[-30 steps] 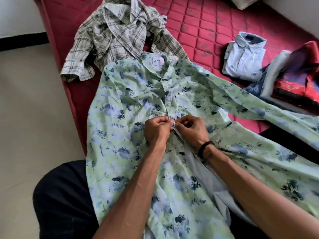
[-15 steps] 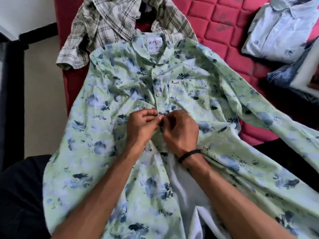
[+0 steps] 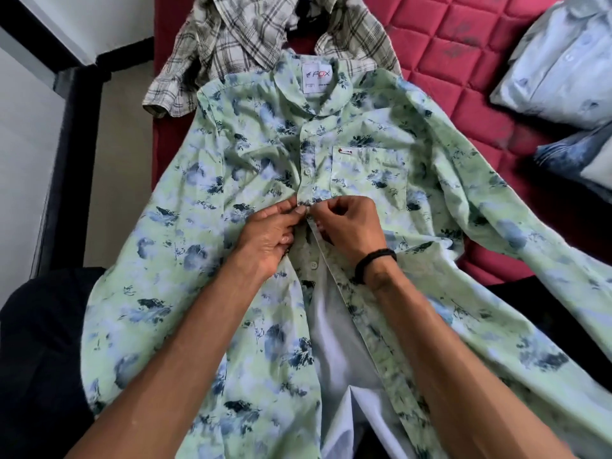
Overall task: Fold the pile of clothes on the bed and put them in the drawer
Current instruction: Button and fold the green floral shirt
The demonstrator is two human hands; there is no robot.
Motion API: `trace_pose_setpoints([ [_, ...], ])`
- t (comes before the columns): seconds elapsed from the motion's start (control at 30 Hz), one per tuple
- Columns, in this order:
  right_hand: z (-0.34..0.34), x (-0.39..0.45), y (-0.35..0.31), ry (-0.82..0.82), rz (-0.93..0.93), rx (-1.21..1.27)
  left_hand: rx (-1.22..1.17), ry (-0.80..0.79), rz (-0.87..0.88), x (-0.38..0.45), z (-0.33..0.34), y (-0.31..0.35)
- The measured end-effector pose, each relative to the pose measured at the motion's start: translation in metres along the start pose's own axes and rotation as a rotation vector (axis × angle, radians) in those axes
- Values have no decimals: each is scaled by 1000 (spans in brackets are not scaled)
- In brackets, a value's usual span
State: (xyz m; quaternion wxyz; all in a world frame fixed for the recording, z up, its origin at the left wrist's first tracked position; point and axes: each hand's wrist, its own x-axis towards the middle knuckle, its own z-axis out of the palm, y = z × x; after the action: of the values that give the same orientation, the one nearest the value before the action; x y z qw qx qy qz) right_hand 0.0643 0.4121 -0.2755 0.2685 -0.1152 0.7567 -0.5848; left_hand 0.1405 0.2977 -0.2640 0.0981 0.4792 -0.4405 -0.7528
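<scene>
A light green shirt with blue flower print (image 3: 205,200) lies face up across the red quilted bed (image 3: 440,61) and my lap, collar away from me. Its upper buttons are closed and the front hangs open below my hands, showing white lining. My left hand (image 3: 265,236) pinches the left edge of the placket at mid-chest. My right hand (image 3: 351,226), with a black band on the wrist, pinches the right edge against it. A crumpled grey plaid shirt (image 3: 238,38) lies beyond the collar.
A folded pale blue shirt (image 3: 556,61) and other folded blue-patterned cloth (image 3: 573,154) sit at the right on the bed. The bed's left edge drops to a beige floor (image 3: 122,160), with a dark frame (image 3: 69,167) at the far left.
The view has tilted down and closer to the shirt. Both hands stay pinched together on the placket at about the same button height.
</scene>
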Motion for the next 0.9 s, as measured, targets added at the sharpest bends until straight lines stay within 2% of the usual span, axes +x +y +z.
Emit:
trace_pose_setpoints([
  [0.13, 1, -7, 0, 89, -348, -697, 146, 31, 133, -2, -1, -8],
  [0.2, 7, -12, 1, 105, -423, -849, 197, 46, 177, 0, 3, -14],
  [0.27, 10, -15, 4, 138, -469, -872, 158, 45, 165, 3, 3, -17],
  [0.33, 14, -18, 8, 204, -466, -788, 88, 29, 129, 4, 1, -16],
  [0.37, 14, -19, 9, 229, -400, -657, 48, 19, 108, 5, 1, -15],
  [0.47, 14, -12, 5, 187, -31, -94, -41, -31, 7, 6, -1, -9],
  [0.53, 10, -3, -2, 92, 204, 143, -87, -77, -45, 9, -5, -5],
  [0.6, 3, 2, -13, -21, 357, 243, -108, -130, -52, 8, -12, -3],
  [0.67, -4, 5, -22, -77, 395, 230, -86, -183, -7, 5, -14, -3],
  [0.73, -7, 1, -29, -50, 294, -11, 88, -161, 113, 5, -12, -6],
  [0.83, -5, -29, -30, 93, -59, -695, 399, -82, 352, 7, -12, -12],
  [0.9, 1, -59, -24, 99, -155, -974, 500, -42, 452, 7, -12, -15],
])
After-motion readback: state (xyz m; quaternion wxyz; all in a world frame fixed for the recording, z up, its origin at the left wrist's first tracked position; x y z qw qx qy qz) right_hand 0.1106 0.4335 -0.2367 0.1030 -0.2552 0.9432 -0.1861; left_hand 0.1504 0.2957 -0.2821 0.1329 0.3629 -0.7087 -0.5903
